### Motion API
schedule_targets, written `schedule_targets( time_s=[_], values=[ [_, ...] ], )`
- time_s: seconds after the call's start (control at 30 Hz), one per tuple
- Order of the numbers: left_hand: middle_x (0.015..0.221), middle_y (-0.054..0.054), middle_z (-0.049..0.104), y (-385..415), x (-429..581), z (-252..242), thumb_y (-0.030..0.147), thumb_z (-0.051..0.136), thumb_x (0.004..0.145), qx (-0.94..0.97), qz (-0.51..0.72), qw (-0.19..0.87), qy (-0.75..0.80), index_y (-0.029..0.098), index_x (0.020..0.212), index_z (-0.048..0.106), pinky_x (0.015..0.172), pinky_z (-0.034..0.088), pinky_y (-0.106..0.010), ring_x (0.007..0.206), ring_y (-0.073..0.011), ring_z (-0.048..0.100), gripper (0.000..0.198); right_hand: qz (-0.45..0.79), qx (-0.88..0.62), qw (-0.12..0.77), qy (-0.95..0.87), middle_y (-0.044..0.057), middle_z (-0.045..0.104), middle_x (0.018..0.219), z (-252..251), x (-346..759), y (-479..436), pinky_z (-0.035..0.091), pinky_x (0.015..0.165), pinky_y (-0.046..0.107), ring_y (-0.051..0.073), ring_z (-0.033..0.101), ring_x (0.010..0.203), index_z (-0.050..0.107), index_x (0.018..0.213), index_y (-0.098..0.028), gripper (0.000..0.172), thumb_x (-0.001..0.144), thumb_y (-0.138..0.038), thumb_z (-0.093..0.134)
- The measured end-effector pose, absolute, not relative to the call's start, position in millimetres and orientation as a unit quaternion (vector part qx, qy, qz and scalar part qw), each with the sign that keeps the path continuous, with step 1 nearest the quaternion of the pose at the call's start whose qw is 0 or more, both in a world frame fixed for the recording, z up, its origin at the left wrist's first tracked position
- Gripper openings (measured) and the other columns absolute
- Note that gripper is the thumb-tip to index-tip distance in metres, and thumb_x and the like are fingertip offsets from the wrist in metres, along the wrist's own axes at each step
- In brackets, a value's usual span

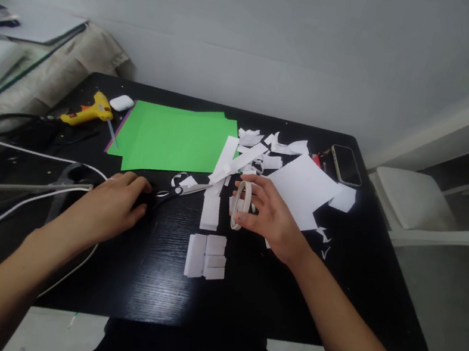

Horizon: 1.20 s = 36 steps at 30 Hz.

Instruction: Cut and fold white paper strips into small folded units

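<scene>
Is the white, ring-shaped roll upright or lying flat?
Upright: the right hand holds the white, ring-shaped roll on edge, its round opening facing sideways.

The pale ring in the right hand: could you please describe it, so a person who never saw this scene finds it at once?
Start at the black table and find its green sheets. To their right, near white paper scraps, the right hand holds the pale ring between thumb and fingers. It is a round band with an open centre, unlike the cut paper nearby.

1 tape (pixel 247 202), 1 pr. scissors (pixel 179 190)
</scene>
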State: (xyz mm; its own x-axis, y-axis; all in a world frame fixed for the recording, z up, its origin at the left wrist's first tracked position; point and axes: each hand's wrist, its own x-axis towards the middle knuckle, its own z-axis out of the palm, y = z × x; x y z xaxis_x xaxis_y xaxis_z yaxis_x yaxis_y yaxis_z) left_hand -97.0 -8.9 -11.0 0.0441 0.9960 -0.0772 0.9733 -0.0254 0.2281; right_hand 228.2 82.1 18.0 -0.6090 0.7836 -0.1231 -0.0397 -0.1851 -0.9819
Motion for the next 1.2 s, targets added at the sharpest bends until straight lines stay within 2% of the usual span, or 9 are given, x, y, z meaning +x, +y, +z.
schedule_targets(
  time_s=[0.23,0.4,0.6,0.8,0.9,1.0,1.07,1.17,1.2],
  values=[
    [0.104,-0.016,0.069,-4,-110,-27,0.041,0.061,0.086,0.707,0.086,0.118,0.692,0.022,0.104,0.066,0.093,0.052,-0.055,0.101,-0.0383,0.066,0.027,0.641,-0.318,0.287,-0.637,0.006,0.052,0.149,12,227,78,0.063,0.099,0.048,0.032,0.052,0.139,0.054,0.136,-0.036,0.054,0.088,-0.033,0.078],
    [0.102,-0.014,0.068,0,-109,-25,0.036,0.052,0.092,0.738,0.054,0.114,0.663,0.022,0.101,0.065,0.088,0.053,-0.050,0.096,-0.0359,0.067,0.021,0.609,-0.327,0.288,-0.662,0.005,0.052,0.150,10,228,77,0.060,0.105,0.049,0.032,0.046,0.146,0.057,0.133,-0.036,0.044,0.092,-0.032,0.073],
    [0.092,-0.016,0.073,-5,-114,-13,0.036,0.045,0.096,0.736,0.077,0.124,0.661,0.022,0.104,0.063,0.078,0.051,-0.051,0.085,-0.0381,0.069,0.024,0.600,-0.334,0.294,-0.665,0.005,0.052,0.150,7,229,78,0.060,0.105,0.050,0.032,0.046,0.147,0.058,0.131,-0.036,0.039,0.094,-0.034,0.071],
    [0.100,-0.012,0.076,-9,-121,0,0.045,0.052,0.093,0.733,0.120,0.157,0.651,0.026,0.106,0.063,0.082,0.054,-0.051,0.086,-0.0346,0.071,0.026,0.608,-0.337,0.302,-0.653,0.005,0.044,0.159,1,230,79,0.060,0.105,0.050,0.032,0.045,0.148,0.048,0.142,-0.039,0.058,0.091,-0.037,0.077],
    [0.103,-0.010,0.076,-12,-121,3,0.049,0.058,0.090,0.726,0.149,0.170,0.650,0.027,0.108,0.064,0.078,0.055,-0.046,0.083,-0.0325,0.071,0.029,0.606,-0.344,0.295,-0.654,0.005,0.047,0.157,1,231,80,0.059,0.107,0.050,0.031,0.044,0.149,0.052,0.140,-0.038,0.056,0.091,-0.038,0.078],
    [0.100,-0.007,0.075,-15,-115,6,0.049,0.059,0.090,0.708,0.165,0.197,0.658,0.027,0.111,0.063,0.071,0.054,-0.040,0.078,-0.0286,0.071,0.030,0.606,-0.344,0.295,-0.653,0.005,0.051,0.154,2,231,80,0.057,0.108,0.051,0.031,0.048,0.145,0.053,0.141,-0.037,0.063,0.086,-0.037,0.083],
    [0.098,-0.006,0.074,-15,-108,9,0.053,0.067,0.085,0.700,0.168,0.200,0.665,0.026,0.108,0.062,0.070,0.053,-0.038,0.078,-0.0275,0.069,0.036,0.612,-0.337,0.297,-0.651,0.006,0.052,0.153,3,231,79,0.059,0.106,0.051,0.031,0.051,0.143,0.054,0.142,-0.037,0.063,0.086,-0.036,0.083],
    [0.089,-0.005,0.071,-13,-95,12,0.066,0.084,0.063,0.689,0.173,0.203,0.674,0.025,0.098,0.060,0.064,0.052,-0.037,0.074,-0.0273,0.066,0.059,0.623,-0.326,0.300,-0.645,0.006,0.053,0.152,5,231,78,0.063,0.100,0.049,0.031,0.053,0.140,0.056,0.140,-0.037,0.056,0.089,-0.035,0.079],
    [0.085,-0.004,0.070,-12,-90,12,0.068,0.083,0.064,0.681,0.177,0.214,0.677,0.024,0.095,0.060,0.062,0.051,-0.035,0.071,-0.0259,0.065,0.058,0.624,-0.326,0.298,-0.645,0.006,0.054,0.151,5,231,78,0.063,0.100,0.050,0.031,0.054,0.140,0.056,0.139,-0.037,0.054,0.090,-0.036,0.078]
  ],
)
